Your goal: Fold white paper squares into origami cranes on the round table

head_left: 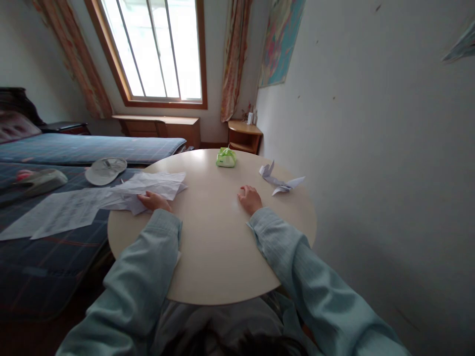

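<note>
At the left edge of the round table (211,237), my left hand (155,201) is closed on a stack of crumpled white paper sheets (158,182). The stack spreads leftward past the table edge, its fingers partly hidden against the paper. My right hand (251,199) rests on the tabletop right of the middle, fingers loosely bent, with nothing seen in it. Beyond it to the right lie two folded paper shapes with pointed wings, a smaller one (267,171) and a wider one (287,186).
A green tissue pack (226,158) stands at the table's far side. On the bed (74,252) to the left lie printed sheets (63,212), a white cap (106,170) and another cap-like item (44,181). A white wall (371,163) borders the table's right.
</note>
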Tool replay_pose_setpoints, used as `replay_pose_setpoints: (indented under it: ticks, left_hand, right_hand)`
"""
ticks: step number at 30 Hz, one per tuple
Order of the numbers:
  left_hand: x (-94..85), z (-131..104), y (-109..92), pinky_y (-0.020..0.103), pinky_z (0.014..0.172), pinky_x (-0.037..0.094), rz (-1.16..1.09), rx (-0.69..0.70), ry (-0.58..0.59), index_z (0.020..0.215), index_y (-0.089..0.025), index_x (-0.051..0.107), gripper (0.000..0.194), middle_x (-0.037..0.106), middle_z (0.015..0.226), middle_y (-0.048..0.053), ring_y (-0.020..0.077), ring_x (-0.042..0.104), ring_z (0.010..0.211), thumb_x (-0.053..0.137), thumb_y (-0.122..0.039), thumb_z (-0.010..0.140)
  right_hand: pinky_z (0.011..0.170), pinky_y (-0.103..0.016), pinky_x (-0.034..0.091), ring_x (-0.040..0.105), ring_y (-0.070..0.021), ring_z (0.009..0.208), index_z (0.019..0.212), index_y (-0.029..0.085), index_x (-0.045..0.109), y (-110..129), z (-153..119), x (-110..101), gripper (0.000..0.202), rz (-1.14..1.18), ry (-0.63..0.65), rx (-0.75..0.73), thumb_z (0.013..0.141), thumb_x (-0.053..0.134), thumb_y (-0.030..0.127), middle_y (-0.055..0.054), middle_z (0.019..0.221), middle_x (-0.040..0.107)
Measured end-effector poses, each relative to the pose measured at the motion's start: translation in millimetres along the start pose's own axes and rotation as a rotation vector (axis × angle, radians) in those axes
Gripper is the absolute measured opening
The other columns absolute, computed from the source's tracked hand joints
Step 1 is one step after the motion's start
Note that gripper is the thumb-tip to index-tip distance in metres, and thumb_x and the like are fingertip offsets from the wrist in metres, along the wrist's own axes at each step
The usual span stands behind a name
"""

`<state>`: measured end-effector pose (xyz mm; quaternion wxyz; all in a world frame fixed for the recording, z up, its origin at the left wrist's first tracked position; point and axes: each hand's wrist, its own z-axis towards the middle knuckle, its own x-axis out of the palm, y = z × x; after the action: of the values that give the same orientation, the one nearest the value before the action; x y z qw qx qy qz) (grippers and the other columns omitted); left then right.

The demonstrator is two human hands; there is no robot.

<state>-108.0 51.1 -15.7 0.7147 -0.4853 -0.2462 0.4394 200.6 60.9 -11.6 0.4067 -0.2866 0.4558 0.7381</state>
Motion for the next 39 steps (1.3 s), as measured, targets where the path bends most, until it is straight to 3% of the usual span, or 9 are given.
replay_pose_setpoints:
  ticks: [2,5,10,13,17,19,22,29,39]
  left_hand:
    - [-0.5,-1.4,-4.7,0.050,0.101,0.006,0.012,-0.124,-0.081,0.119,0.002,0.001,0.044,0.010,0.130,0.031,0.0266,0.007,0.127,0.018,-0.008,0.079]
    - [-1.8,-4.8,-13.8,0.045,0.104,0.009,0.047,-0.247,-0.136,0.122,0.001,0.003,0.056,0.012,0.133,0.025,0.0252,0.011,0.126,0.032,-0.010,0.076]
    - [-8.6,-11.0,-28.2,0.041,0.105,0.005,0.183,-0.175,-0.150,0.123,0.007,0.005,0.066,0.008,0.135,0.025,0.0259,0.005,0.127,0.038,-0.001,0.067]
    - [-14.6,-15.5,-37.9,0.041,0.104,0.005,0.224,-0.085,-0.199,0.124,0.007,0.011,0.070,0.012,0.134,0.024,0.0277,0.008,0.126,0.041,0.002,0.060]
    - [-16.4,-25.3,-52.7,0.039,0.103,0.008,0.178,0.258,-0.275,0.120,-0.001,0.026,0.063,0.019,0.132,0.019,0.0236,0.013,0.124,0.039,0.002,0.058]
    - [-11.5,-33.2,-57.2,0.037,0.103,0.012,0.141,0.364,-0.149,0.116,-0.006,0.031,0.059,0.028,0.126,0.016,0.0213,0.019,0.122,0.038,0.001,0.058]
    - [1.9,-49.4,-55.5,0.035,0.098,0.025,0.131,0.487,0.185,0.103,-0.013,0.044,0.044,0.045,0.109,0.010,0.0186,0.037,0.110,0.037,-0.001,0.061]
    - [24.5,-74.7,-31.7,0.035,0.090,0.036,0.275,0.687,0.814,0.087,-0.016,0.056,0.022,0.050,0.101,0.008,0.0183,0.047,0.096,0.043,-0.014,0.069]
    - [25.1,-71.1,-26.7,0.036,0.090,0.036,0.275,0.675,0.771,0.086,-0.017,0.057,0.021,0.051,0.101,0.007,0.0185,0.048,0.097,0.042,-0.016,0.071]
  right_hand:
    - [0.080,-0.028,0.037,0.050,-0.0179,0.088,0.092,0.013,0.054,2.5,0.8,-4.8,0.024,0.035,-0.051,0.004,0.071,0.044,0.020,-0.009,0.094,0.058]
    - [0.084,-0.029,0.035,0.049,-0.0164,0.091,0.090,0.015,0.053,0.2,5.4,-17.1,0.024,0.071,-0.291,-0.058,0.072,0.038,0.016,-0.007,0.092,0.057]
    - [0.094,-0.038,0.024,0.035,-0.0192,0.110,0.078,0.015,0.056,-25.7,16.5,-36.8,0.020,-0.014,-0.584,0.029,0.068,0.039,0.014,-0.009,0.113,0.047]
    - [0.095,-0.043,0.020,0.030,-0.0222,0.114,0.069,0.015,0.058,-39.9,19.1,-40.0,0.018,-0.102,-0.550,0.154,0.067,0.041,0.016,-0.010,0.118,0.043]
    - [0.092,-0.047,0.021,0.029,-0.0257,0.114,0.074,0.014,0.062,-44.3,17.0,-37.4,0.023,-0.211,-0.444,0.277,0.068,0.040,0.019,-0.012,0.119,0.042]
    - [0.090,-0.048,0.022,0.032,-0.0277,0.112,0.077,0.013,0.063,-43.0,15.0,-35.9,0.025,-0.240,-0.402,0.320,0.068,0.041,0.021,-0.014,0.118,0.043]
    - [0.089,-0.048,0.023,0.034,-0.0301,0.110,0.081,0.011,0.063,-40.9,12.1,-35.3,0.026,-0.260,-0.341,0.337,0.065,0.045,0.023,-0.016,0.118,0.042]
    - [0.086,-0.047,0.024,0.036,-0.0317,0.104,0.090,0.005,0.057,-37.7,9.4,-37.8,0.036,-0.286,-0.292,0.383,0.065,0.048,0.029,-0.022,0.110,0.045]
    - [0.082,-0.056,0.025,0.024,-0.0363,0.114,0.099,0.006,0.053,-49.7,9.1,-44.7,0.034,-0.180,-0.269,0.506,0.069,0.042,0.020,-0.024,0.123,0.030]
